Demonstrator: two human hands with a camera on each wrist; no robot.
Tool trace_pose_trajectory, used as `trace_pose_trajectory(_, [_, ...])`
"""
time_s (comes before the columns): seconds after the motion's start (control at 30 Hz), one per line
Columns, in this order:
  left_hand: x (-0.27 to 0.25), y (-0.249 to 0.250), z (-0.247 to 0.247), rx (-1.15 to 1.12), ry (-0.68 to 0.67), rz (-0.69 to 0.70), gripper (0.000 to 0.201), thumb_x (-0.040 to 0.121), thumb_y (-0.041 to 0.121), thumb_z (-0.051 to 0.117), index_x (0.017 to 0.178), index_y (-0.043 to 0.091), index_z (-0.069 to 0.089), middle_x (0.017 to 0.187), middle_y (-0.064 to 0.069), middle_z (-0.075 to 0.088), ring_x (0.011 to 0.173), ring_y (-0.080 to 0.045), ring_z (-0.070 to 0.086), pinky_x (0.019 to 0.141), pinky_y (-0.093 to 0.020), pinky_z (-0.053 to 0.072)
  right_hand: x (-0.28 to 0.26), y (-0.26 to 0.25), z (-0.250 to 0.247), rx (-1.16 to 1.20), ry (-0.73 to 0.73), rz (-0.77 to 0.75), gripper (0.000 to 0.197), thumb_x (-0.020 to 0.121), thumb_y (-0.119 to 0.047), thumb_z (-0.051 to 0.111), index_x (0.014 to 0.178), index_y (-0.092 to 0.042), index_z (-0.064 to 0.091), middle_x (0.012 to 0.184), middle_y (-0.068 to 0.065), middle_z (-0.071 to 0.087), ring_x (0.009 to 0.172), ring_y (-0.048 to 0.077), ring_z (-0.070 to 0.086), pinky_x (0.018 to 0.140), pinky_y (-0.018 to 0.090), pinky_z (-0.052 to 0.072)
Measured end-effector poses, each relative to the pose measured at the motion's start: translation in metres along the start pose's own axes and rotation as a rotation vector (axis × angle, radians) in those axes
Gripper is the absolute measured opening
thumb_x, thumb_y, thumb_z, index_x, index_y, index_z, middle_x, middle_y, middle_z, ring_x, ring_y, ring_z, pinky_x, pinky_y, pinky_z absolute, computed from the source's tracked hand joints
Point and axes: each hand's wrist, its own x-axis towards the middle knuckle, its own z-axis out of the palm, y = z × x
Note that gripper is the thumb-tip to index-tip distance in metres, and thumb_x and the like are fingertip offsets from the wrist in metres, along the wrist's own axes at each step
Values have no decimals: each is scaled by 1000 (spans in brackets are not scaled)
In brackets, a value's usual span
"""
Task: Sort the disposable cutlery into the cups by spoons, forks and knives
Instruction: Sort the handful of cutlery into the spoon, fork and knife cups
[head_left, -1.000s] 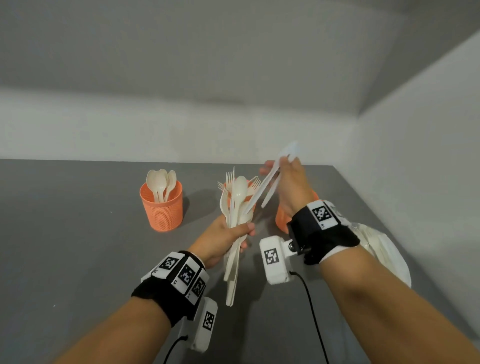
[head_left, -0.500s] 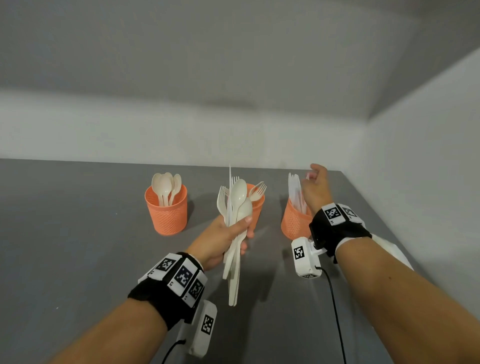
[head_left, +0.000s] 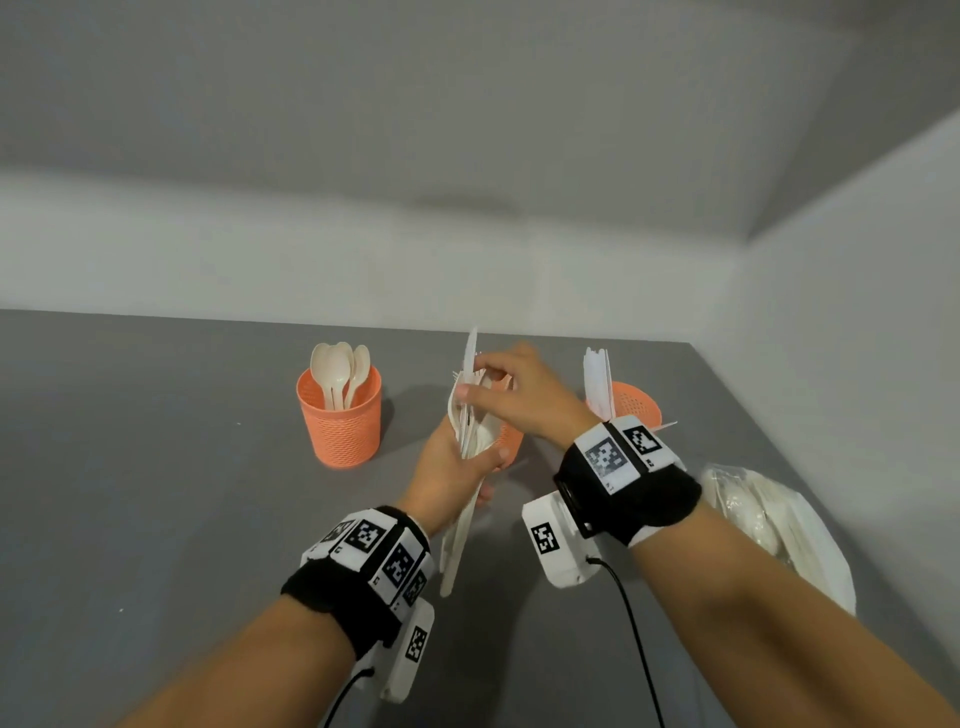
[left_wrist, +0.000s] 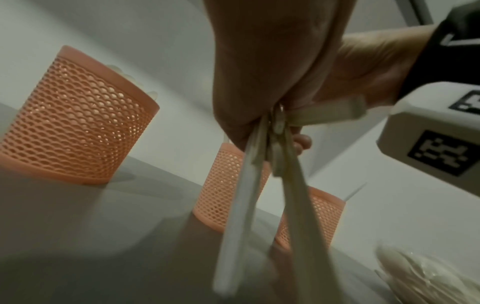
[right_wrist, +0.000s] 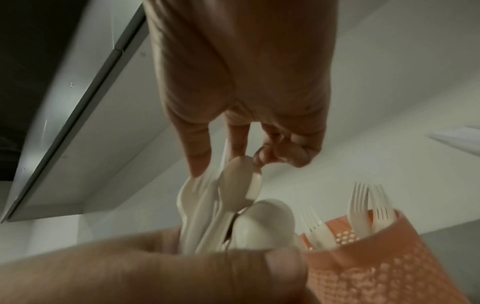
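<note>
Spreading wide under everything, the grey table (head_left: 130, 467) runs back to pale walls that meet in a corner at the right. On its right edge lies a clear plastic bag (head_left: 779, 525) of more white cutlery. Three orange mesh cups stand in a row near the back: the left cup (head_left: 340, 421) holds spoons (head_left: 340, 371) bowl-up, the middle cup (right_wrist: 389, 263) holds forks (right_wrist: 363, 207) tines-up and sits mostly hidden behind the hands in the head view, and the right cup (head_left: 636, 402) holds knives (head_left: 597, 382) standing upright.

Above the table, in front of the middle cup, the left hand (head_left: 452, 467) grips a mixed bundle of cutlery (head_left: 465, 499) around its middle, fingers and thumb curled tight, handles hanging out below the palm. The right hand (head_left: 519, 400) reaches over the top of that bundle; its thumb and forefinger (right_wrist: 239, 142) pinch at the upper ends of the pieces, near a spoon bowl (right_wrist: 240, 181), while the other fingers curl inward.
</note>
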Motion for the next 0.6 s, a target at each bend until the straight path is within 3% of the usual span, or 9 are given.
trace_pose_trajectory(0.13, [1,-8,-3,131,82,54,49,86,6,61,130,15,42,77,-3,57,47,-10,51,42,-19,43,2,-2,1,-5,-58,18,11,81,-26,67,87,-17,69,79,-6,37,72,6,44,62,13,32])
trace_pose_trajectory(0.23, [1,-9,-5,269,135,138,55,84,5,62,134,16,42,89,2,59,71,-16,57,64,-25,48,2,-3,6,-29,-88,21,20,83,-17,62,84,2,69,70,1,50,63,10,47,55,17,33])
trace_pose_trajectory(0.33, [2,-8,-6,362,164,193,57,84,4,62,136,15,41,100,2,58,86,-18,58,76,-28,47,3,-1,15,-90,-26,23,26,84,-12,57,66,6,59,70,14,52,68,19,46,52,23,31])
trace_pose_trajectory(0.4, [4,-8,-8,361,156,198,56,85,7,61,136,16,40,103,-2,61,81,-18,57,73,-31,48,5,-4,13,-22,69,52,33,88,-11,53,55,-6,49,81,11,49,79,18,46,61,24,32])
trace_pose_trajectory(0.43, [4,-8,-9,344,149,196,55,86,10,61,136,17,40,103,-2,62,78,-18,56,71,-32,48,7,-7,10,24,128,50,36,90,-12,53,55,-14,45,92,8,46,84,17,47,70,22,34])
trace_pose_trajectory(0.5, [5,-7,-10,330,128,194,51,88,14,60,135,18,41,101,1,59,79,-20,56,70,-32,47,8,-13,-2,85,230,9,32,93,-16,50,62,-15,46,106,6,40,88,20,50,80,19,39])
trace_pose_trajectory(0.6, [3,-7,-11,348,76,191,45,89,15,58,132,16,42,94,4,56,77,-16,53,70,-30,44,8,-19,-26,129,353,-34,22,98,-17,41,87,-4,56,101,8,43,77,16,50,60,12,38])
